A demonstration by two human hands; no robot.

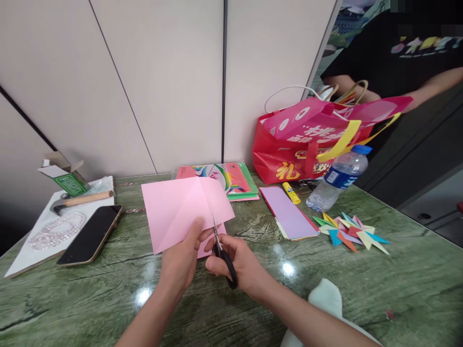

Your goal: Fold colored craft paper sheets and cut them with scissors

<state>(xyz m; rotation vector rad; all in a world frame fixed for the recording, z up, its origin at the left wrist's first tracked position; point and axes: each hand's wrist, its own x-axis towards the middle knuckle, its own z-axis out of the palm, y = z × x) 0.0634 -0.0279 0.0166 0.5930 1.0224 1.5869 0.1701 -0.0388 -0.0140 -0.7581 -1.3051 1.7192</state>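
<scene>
Pink paper (pixel 173 207) with crease lines is held up over the table by my left hand (pixel 183 260), whose thumb presses on its lower edge. My right hand (pixel 237 262) grips black-handled scissors (pixel 227 267), fingers in the loops. The scissor blades point away from me and lie at the paper's lower right part. Below the blades hangs a lower flap of pink paper (pixel 205 249); whether it is joined to the main sheet I cannot tell. Behind the sheet lies a pack of coloured paper (pixel 238 176), partly covered from view.
At right stand a red gift bag (pixel 275 154) and a water bottle (pixel 338 178), near a yellow glue stick (pixel 291 193), purple paper strips (pixel 289 212) and folded paper stars (pixel 350 231). At left lie a phone (pixel 92 234), a hammer (pixel 87 198) and beads (pixel 58 231). A person stands behind the bag.
</scene>
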